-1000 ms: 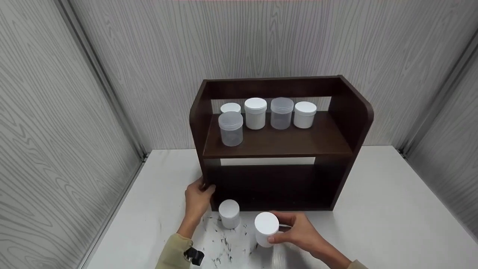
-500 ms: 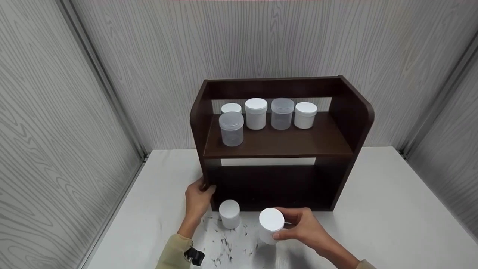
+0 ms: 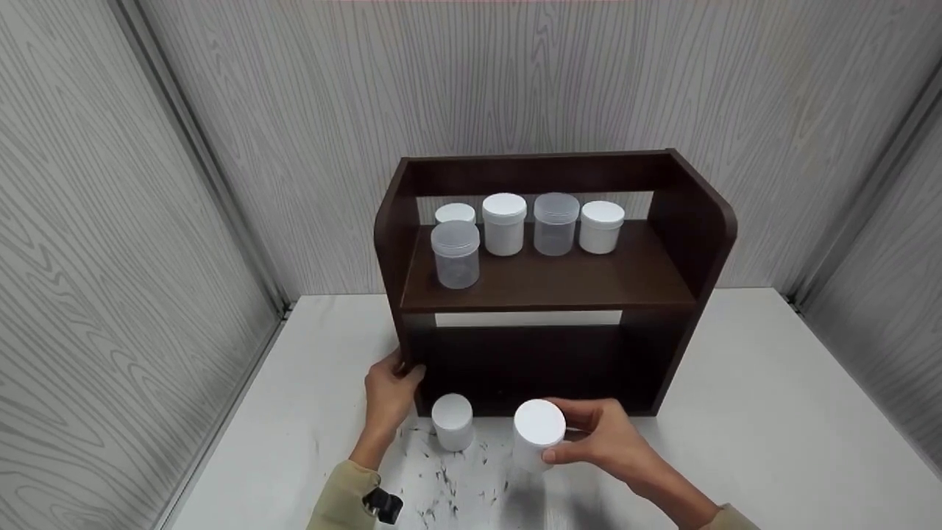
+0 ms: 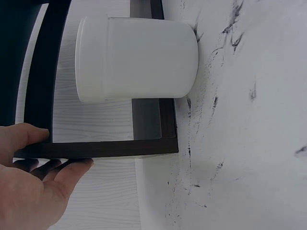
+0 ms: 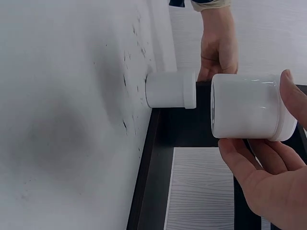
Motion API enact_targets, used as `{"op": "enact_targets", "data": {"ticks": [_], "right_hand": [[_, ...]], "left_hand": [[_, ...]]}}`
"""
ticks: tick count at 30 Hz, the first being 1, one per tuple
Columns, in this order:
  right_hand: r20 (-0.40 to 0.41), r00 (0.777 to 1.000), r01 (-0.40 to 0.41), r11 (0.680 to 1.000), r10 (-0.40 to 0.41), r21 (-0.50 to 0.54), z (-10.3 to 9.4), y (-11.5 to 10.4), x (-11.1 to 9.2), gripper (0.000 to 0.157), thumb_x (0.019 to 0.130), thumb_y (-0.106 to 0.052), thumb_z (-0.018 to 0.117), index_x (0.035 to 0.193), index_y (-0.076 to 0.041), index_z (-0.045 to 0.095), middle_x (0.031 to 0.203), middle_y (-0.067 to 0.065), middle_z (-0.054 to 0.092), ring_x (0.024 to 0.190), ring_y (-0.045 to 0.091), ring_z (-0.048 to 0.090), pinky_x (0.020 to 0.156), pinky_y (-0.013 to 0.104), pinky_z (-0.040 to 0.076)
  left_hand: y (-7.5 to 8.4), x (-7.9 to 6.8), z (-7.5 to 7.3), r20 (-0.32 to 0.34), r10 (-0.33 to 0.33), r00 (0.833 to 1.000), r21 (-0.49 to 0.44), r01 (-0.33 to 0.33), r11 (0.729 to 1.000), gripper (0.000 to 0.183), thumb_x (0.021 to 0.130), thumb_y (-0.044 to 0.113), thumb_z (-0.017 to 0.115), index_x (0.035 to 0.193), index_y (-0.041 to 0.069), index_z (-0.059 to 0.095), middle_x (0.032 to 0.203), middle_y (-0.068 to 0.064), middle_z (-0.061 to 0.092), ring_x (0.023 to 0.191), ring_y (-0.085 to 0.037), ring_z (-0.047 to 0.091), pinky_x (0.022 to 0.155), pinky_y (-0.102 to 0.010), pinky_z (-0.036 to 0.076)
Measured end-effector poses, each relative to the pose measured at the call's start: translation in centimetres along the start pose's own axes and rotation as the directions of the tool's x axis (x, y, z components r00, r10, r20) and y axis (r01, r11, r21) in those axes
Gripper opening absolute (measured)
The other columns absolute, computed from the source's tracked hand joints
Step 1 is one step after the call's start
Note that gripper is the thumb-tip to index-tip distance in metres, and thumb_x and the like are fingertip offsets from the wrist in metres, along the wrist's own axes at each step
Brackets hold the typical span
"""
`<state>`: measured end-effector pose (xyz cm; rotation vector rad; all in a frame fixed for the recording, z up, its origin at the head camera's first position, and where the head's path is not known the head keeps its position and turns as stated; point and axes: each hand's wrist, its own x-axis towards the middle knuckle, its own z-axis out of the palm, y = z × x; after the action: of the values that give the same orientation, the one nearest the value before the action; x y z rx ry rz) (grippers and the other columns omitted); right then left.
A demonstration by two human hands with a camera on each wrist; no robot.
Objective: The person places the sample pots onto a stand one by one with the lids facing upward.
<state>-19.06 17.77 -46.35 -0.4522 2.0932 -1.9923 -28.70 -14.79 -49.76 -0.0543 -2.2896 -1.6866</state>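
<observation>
My left hand (image 3: 390,394) grips the left side panel of a dark brown two-tier shelf (image 3: 548,298), thumb inside and fingers outside, as the left wrist view shows. In my right hand (image 3: 607,445) is a white lidded jar (image 3: 539,427), pinched between thumb and fingers and held upright above the table in front of the shelf. The right wrist view shows this jar (image 5: 247,108) apart from the tabletop. Another white jar (image 3: 452,423) stands on the table between my hands, by the shelf's lower front edge; it appears large in the left wrist view (image 4: 139,60).
On the upper tier stand white jars (image 3: 504,224) (image 3: 602,228) and clear jars (image 3: 456,254) (image 3: 556,224), one white jar (image 3: 455,213) partly hidden behind a clear one. Dark scuffs mark the white table (image 3: 441,486). Grey wood-grain walls (image 3: 147,294) enclose it.
My right hand has lifted its jar off the table area and moved it slightly right and toward the shelf. The left hand and the other jars have stayed put.
</observation>
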Motion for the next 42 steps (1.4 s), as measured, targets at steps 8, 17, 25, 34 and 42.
{"op": "enact_targets", "data": {"ticks": [8, 17, 25, 34, 42], "right_hand": [[-0.012, 0.999, 0.029, 0.999, -0.029, -0.023, -0.2, -1.4, 0.1, 0.068, 0.077, -0.004, 0.093, 0.138, 0.005, 0.066, 0.13, 0.02, 0.071, 0.115, 0.033, 0.071, 0.088, 0.038, 0.062], [-0.023, 0.999, 0.046, 0.998, -0.047, -0.051, -0.4, -2.6, 0.4, 0.067, 0.076, -0.002, 0.094, 0.137, 0.006, 0.066, 0.125, 0.02, 0.073, 0.11, 0.031, 0.073, 0.086, 0.037, 0.062], [-0.023, 0.998, 0.052, 0.997, -0.053, -0.053, -0.5, -3.4, 0.8, 0.069, 0.076, -0.003, 0.094, 0.137, 0.007, 0.065, 0.126, 0.021, 0.072, 0.111, 0.031, 0.072, 0.087, 0.036, 0.062], [-0.04, 0.998, 0.042, 0.999, -0.043, -0.035, -0.5, -4.6, 1.2, 0.07, 0.075, -0.004, 0.095, 0.138, 0.006, 0.065, 0.124, 0.021, 0.073, 0.11, 0.032, 0.073, 0.089, 0.036, 0.061], [-0.056, 0.996, 0.063, 0.997, -0.065, -0.039, -0.5, -5.5, 1.9, 0.071, 0.075, -0.004, 0.095, 0.138, 0.009, 0.064, 0.123, 0.021, 0.073, 0.108, 0.031, 0.073, 0.088, 0.036, 0.062]], "left_hand": [[-0.1, 0.0, -0.1, 0.017, 0.004, 1.0, -0.023, -0.004, 1.0, 0.051, 0.099, 0.005, 0.067, 0.145, -0.012, 0.053, 0.137, -0.03, 0.063, 0.124, -0.041, 0.065, 0.098, -0.044, 0.057], [0.0, -0.1, -0.1, 0.007, 0.008, 1.0, -0.006, -0.008, 1.0, 0.051, 0.098, 0.006, 0.067, 0.145, -0.012, 0.055, 0.135, -0.029, 0.064, 0.122, -0.04, 0.066, 0.097, -0.044, 0.058], [0.0, 0.0, 0.0, 0.002, 0.012, 1.0, -0.012, -0.012, 1.0, 0.049, 0.098, 0.003, 0.067, 0.143, -0.011, 0.057, 0.136, -0.028, 0.064, 0.122, -0.04, 0.066, 0.097, -0.042, 0.058], [0.1, -0.2, -0.1, 0.011, -0.007, 1.0, 0.005, 0.007, 1.0, 0.049, 0.1, 0.006, 0.067, 0.144, -0.011, 0.056, 0.133, -0.027, 0.066, 0.118, -0.039, 0.068, 0.095, -0.044, 0.059], [0.1, 0.0, -0.1, 0.004, -0.009, 1.0, 0.011, 0.009, 1.0, 0.048, 0.099, 0.006, 0.068, 0.144, -0.01, 0.057, 0.133, -0.027, 0.066, 0.12, -0.04, 0.067, 0.096, -0.045, 0.058]]}}
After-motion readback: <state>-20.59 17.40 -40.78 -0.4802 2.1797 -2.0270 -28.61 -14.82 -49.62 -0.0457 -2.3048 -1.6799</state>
